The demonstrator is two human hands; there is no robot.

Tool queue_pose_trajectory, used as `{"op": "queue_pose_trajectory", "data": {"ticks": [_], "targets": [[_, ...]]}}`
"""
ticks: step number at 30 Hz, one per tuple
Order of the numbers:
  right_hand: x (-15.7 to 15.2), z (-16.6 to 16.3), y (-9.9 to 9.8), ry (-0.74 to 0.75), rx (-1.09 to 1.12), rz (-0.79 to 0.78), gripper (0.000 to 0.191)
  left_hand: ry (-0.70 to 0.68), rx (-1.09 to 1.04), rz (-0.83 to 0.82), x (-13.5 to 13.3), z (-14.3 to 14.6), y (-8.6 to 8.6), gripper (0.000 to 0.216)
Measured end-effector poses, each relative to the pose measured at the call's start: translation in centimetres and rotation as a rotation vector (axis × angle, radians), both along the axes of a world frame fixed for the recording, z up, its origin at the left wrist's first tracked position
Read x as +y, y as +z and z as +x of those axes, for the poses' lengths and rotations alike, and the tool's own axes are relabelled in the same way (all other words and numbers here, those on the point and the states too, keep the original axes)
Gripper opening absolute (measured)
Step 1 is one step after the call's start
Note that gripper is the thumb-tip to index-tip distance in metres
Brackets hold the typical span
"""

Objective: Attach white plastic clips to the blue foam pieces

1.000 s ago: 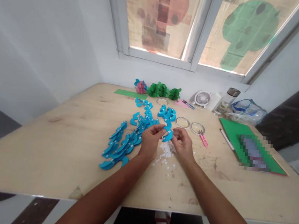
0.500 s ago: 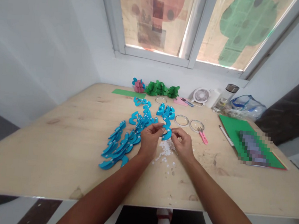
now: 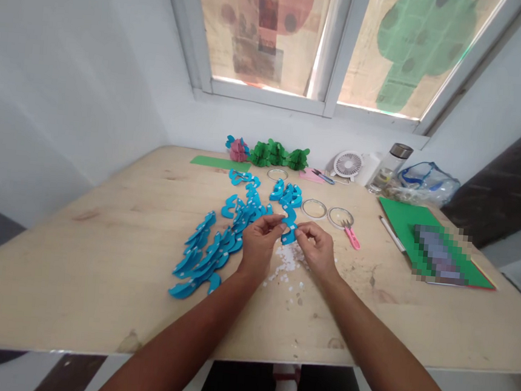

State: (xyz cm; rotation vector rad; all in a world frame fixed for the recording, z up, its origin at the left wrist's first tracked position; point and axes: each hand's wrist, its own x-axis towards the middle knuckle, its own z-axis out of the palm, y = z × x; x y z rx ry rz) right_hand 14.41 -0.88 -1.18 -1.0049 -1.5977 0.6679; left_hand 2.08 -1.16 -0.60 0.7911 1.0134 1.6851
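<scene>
My left hand (image 3: 258, 244) and my right hand (image 3: 317, 249) meet over the middle of the wooden table (image 3: 98, 278). Both pinch one curved blue paper piece (image 3: 289, 231) held just above the tabletop. Beneath the hands lies a small heap of white paper bits (image 3: 288, 265). A long row of several similar blue pieces (image 3: 212, 252) lies to the left of my left hand. More blue pieces (image 3: 288, 195) lie beyond the hands.
At the back stand green and pink paper decorations (image 3: 275, 154), a small white fan (image 3: 347, 165), a bottle (image 3: 387, 169) and a plastic bag (image 3: 426, 182). Tape rings (image 3: 314, 208), pink-handled scissors (image 3: 351, 234) and green paper sheets (image 3: 433, 247) lie right. A window fills the wall behind.
The hands keep pinching the same blue piece with small finger shifts. The view has drifted slightly, moving everything a little left and up.
</scene>
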Motion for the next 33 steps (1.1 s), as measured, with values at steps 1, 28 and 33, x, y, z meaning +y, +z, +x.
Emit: {"op": "queue_pose_trajectory", "data": {"ticks": [1, 28, 33], "targets": [[-0.04, -0.01, 0.05, -0.007, -0.002, 0.001, 0.014, -0.005, -0.008, -0.007, -0.01, 0.01, 0.03, 0.020], [0.13, -0.12, 0.20, 0.031, 0.284, -0.272, 0.012, -0.285, -0.283, -0.129, -0.04, -0.36, 0.47, 0.029], [0.15, -0.17, 0.41, 0.043, 0.309, -0.314, 0.015, -0.326, -0.301, -0.156, 0.01, -0.47, 0.39, 0.030]]}}
